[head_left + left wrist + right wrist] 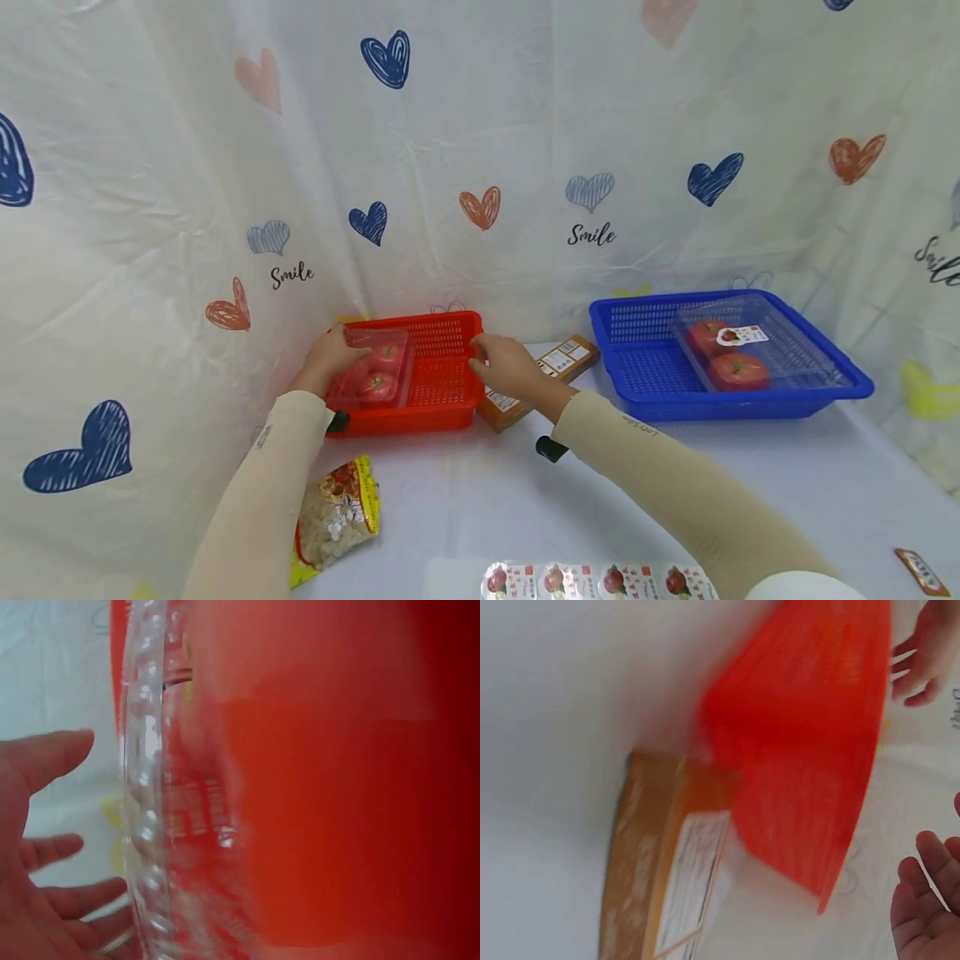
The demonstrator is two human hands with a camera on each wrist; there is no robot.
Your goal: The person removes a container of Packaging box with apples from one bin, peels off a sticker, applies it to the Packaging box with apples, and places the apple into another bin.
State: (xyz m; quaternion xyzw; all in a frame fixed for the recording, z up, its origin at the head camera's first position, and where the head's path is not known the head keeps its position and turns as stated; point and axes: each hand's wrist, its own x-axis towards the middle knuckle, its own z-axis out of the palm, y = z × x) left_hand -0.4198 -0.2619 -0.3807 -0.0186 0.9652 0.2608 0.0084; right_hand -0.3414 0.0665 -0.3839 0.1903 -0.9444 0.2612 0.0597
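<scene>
- Left hand (330, 358), fingers spread, rests on the clear plastic clamshell of tomatoes (375, 369) inside the red perforated plastic basket (442, 379); loosely steadied, it might slide.
- Right hand (504, 364), open at the basket's right rim, could nudge the brown cardboard box (536, 382) just right of it.

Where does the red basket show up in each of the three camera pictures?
Head view: the red basket sits left of centre on the table, between the left hand and the right hand.
Left wrist view: its red wall fills the right side, blurred.
Right wrist view: it runs from top centre to lower right.
Shared landmark: the basket itself; the brown box appears only in the head and right wrist views.
</scene>
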